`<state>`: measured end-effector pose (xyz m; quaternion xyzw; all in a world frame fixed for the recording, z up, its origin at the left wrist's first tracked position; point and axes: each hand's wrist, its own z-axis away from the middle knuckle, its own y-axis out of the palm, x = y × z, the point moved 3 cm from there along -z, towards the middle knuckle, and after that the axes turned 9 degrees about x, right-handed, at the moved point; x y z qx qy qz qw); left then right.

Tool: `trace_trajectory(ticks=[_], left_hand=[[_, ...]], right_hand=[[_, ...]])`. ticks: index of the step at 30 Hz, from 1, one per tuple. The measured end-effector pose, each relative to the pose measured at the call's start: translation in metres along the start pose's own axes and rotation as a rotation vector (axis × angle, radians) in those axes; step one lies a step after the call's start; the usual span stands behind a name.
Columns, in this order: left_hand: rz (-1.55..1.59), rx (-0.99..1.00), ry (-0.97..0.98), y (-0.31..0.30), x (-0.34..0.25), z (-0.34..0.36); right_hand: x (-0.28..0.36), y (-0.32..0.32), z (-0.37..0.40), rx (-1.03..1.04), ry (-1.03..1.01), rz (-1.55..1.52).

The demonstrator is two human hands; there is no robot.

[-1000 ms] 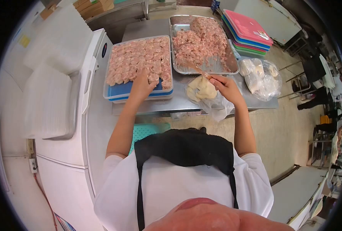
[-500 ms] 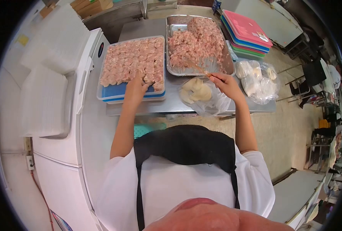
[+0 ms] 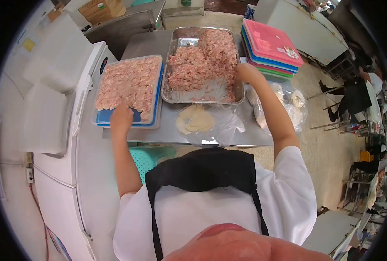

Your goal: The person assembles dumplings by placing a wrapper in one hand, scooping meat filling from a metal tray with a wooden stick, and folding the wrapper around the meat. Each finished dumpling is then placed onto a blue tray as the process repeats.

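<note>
My left hand (image 3: 122, 116) is at the near edge of the rows of meat-filled dumplings (image 3: 130, 82), which sit on a blue-based plastic tray (image 3: 104, 116). Its fingers are curled inward, and whatever they hold is hidden. My right hand (image 3: 250, 74) is closed at the right rim of a metal pan (image 3: 167, 93), beside the ground meat mixture (image 3: 215, 54). The thin spatula seen in that hand half a second ago is hidden now. Round pale dough wrappers (image 3: 195, 118) lie on a clear plastic bag (image 3: 226, 128) in front of the pan.
Stacked coloured trays with a pink lid (image 3: 274, 43) stand beyond the pan at right. Bagged wrappers (image 3: 291, 106) are near my right forearm. A white freezer (image 3: 82, 130) borders the left side; a green stool (image 3: 143, 158) is below the steel table (image 3: 169, 122).
My right hand has gone from above the wrappers, where it held the spatula, up to the pan's right rim. My left hand stays by the near dumplings. The whole view has shifted.
</note>
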<state>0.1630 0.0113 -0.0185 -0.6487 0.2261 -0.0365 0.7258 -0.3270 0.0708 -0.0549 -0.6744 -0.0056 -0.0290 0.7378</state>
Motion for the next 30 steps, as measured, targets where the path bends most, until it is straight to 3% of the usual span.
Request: trace_trajectory(ticks=[3,5,8,12,15,18,20,22,24,27,28,30], left_hand=[[-0.037,-0.260,0.036,0.003,-0.011,0.009],[0.096,-0.189,0.136,0.002,-0.048,0.018],[0.218,-0.167,0.364,0.025,-0.113,0.030],[0.371,0.116,0.475,0.112,-0.149,0.023],[0.404,0.073,0.557,0.147,-0.164,0.018],[0.249,-0.089,0.507,0.169,-0.166,0.017],[0.267,-0.071,0.443,0.186,-0.158,0.009],[0.288,-0.046,0.380,0.187,-0.152,0.004],[0.327,-0.006,0.314,0.181,-0.151,0.007],[0.420,-0.068,0.330,0.173,-0.149,0.014],[0.463,-0.063,0.334,0.170,-0.146,0.020],[0.545,-0.071,0.356,0.159,-0.145,0.017]], right_hand=[[0.002,0.012,-0.020,-0.191,-0.074,0.007],[0.011,0.054,-0.022,-0.371,-0.228,0.000],[0.040,0.047,0.013,-0.045,-0.175,0.132],[0.075,0.018,0.074,0.087,-0.417,0.081],[0.050,-0.015,0.045,0.187,-0.282,0.109],[0.016,-0.010,0.000,-0.038,-0.184,0.071],[0.010,0.009,-0.010,-0.160,-0.201,0.041],[0.039,0.027,0.019,-0.214,-0.357,0.074],[0.064,0.053,0.044,0.062,-0.561,-0.006],[0.066,0.003,0.066,0.117,-0.423,0.119],[0.058,-0.014,0.053,0.221,-0.392,0.088],[0.032,-0.009,0.020,0.166,-0.215,0.061]])
